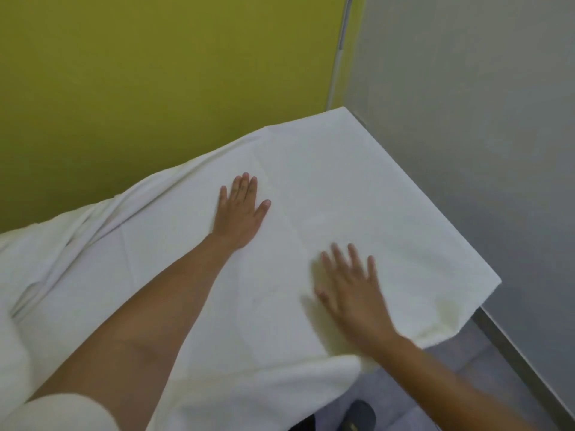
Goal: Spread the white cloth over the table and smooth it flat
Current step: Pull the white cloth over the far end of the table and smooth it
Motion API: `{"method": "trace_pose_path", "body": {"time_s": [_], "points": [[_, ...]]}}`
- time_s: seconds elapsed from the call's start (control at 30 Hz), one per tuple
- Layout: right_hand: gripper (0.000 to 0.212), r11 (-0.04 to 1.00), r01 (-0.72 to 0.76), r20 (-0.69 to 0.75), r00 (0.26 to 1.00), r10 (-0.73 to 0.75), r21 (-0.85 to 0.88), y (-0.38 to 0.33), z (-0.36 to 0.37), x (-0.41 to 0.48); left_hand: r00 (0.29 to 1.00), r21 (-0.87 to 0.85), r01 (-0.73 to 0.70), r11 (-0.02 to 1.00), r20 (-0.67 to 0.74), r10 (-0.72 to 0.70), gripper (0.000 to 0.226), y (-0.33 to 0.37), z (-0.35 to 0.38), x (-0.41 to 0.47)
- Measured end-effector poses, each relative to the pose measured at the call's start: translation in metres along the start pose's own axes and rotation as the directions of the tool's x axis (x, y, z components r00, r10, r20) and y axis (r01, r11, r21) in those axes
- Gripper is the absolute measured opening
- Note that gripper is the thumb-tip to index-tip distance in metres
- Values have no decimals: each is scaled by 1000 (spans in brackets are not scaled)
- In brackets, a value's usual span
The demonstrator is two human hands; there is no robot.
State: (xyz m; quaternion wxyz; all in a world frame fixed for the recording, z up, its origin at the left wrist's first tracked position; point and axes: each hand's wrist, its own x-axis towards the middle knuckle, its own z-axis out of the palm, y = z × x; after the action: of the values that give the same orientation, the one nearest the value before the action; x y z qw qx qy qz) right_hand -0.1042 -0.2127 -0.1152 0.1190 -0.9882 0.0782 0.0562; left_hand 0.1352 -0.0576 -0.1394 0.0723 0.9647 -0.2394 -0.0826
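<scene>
So the big white fabric cloth point(357, 194) covers basically the whole table, draped over the edges, smooth toward 2 o'clock but bunched into long folds out at 9 o'clock. Yellow-green wall point(155, 73) sits at 11, grey wall point(482, 119) at 2. The left hand point(239, 209) lies palm-down dead center, fingers close together, thumb out. The right hand point(351, 290), at 5 o'clock, is flat too with fingers spread, kinda blurry.

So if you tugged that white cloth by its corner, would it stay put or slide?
The white cloth probably slides and bunches: it looks thin and floppy, already rumpled into folds at the left. It drapes limply over the near edge.
</scene>
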Motion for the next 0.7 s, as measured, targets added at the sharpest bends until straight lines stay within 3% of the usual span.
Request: {"method": "trace_pose_path", "body": {"time_s": [0.1, 0.27, 0.53, 0.7], "points": [[63, 985, 166, 81, 984, -162, -54, -31, 24, -15, 997, -7, 64, 998, -40, -64, 64, -9, -4, -1], [65, 950, 299, 107, 951, -289, -90, -14, 26, -44, 958, 17, 287, 958, -22, -287, 76, -44, -8, 4], [82, 905, 397, 33, 917, -397, -153, 32, 45, -116, 928, 12, 371, 929, 28, -371, 97, -94, -22, 24], [79, 912, 390, -31, 917, -397, -129, 38, 54, -121, 854, -8, 511, 860, 115, -507, 106, -128, -43, 38]]}}
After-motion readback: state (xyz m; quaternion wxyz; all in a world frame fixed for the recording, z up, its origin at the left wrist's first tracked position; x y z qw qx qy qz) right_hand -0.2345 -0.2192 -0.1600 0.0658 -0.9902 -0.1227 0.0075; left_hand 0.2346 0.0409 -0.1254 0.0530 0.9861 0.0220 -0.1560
